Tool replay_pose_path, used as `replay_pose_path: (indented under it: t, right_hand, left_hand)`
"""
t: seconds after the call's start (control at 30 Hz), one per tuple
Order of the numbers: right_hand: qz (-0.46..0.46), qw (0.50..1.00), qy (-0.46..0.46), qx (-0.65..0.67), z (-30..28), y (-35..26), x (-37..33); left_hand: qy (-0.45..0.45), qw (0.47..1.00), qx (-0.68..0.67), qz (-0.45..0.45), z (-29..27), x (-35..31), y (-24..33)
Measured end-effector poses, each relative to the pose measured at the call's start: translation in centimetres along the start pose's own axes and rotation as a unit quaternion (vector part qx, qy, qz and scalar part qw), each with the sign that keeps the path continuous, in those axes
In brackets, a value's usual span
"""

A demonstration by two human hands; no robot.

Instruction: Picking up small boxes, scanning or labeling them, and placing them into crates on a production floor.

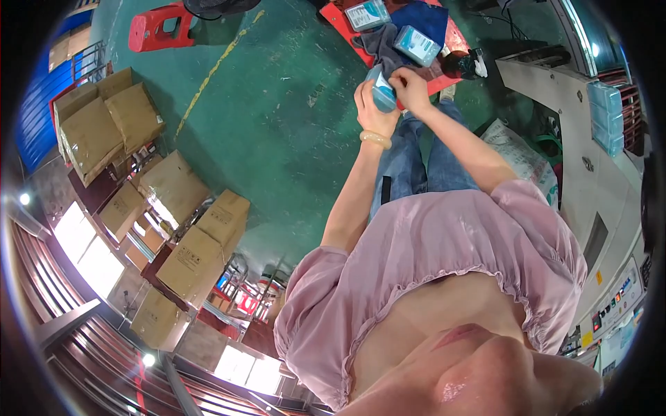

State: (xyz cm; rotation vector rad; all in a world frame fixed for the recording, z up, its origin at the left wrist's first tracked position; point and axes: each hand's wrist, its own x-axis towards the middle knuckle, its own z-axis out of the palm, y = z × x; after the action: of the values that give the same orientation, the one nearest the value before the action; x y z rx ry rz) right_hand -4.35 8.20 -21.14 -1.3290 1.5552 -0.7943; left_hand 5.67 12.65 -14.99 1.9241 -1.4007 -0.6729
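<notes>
My left hand (375, 116) is wrapped round a light-blue and white package (383, 95), box-shaped, held just in front of the red surface (447, 84). At the package's right edge, my right hand (411, 91) has its fingers curled in a pinch; the fingertips are partly hidden. Just beyond my hands a dark grey cloth (380, 48) lies crumpled. A similar blue and white package (417, 46) rests to its right, and another blue and white package (368, 14) lies farther back. Navy cloth (424, 22) is spread behind them.
A dark bottle-like thing with a white top (463, 64) stands at the red surface's right edge. To the right is a large pale machine (569, 104). Cardboard boxes (94, 135) are stacked at left, and a red stool (161, 28) stands far left on the green floor.
</notes>
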Motion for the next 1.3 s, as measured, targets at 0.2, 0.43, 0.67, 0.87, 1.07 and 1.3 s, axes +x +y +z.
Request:
replay_pose_path:
  t: [0.2, 0.43, 0.67, 0.87, 1.07, 1.3]
  right_hand:
    - [0.021, 0.999, -0.021, -0.039, -0.3, 0.7, 1.0]
    - [0.003, 0.999, -0.004, -0.040, -0.6, 0.0, 0.8]
    - [0.015, 0.999, -0.009, -0.040, -0.6, 1.5, 1.7]
    - [0.105, 0.986, 0.085, 0.093, -2.4, 2.8, 1.8]
    - [0.113, 0.966, 0.080, 0.221, -4.3, 2.6, 1.8]
    - [0.031, 0.977, 0.043, 0.207, -3.3, -0.5, 1.1]
  left_hand:
    - [-0.002, 1.000, 0.001, 0.006, 0.1, 0.0, 0.3]
    - [-0.029, 0.999, 0.025, -0.004, -0.2, 0.1, 0.6]
    - [-0.040, 0.999, 0.033, 0.004, -0.5, -0.5, 0.0]
    - [0.036, 0.971, -0.184, -0.147, -1.3, -0.1, -2.8]
    - [-0.043, 0.563, -0.640, -0.522, -3.2, 1.8, -1.9]
    - [-0.096, 0.462, -0.722, -0.506, -2.4, 2.2, -1.9]
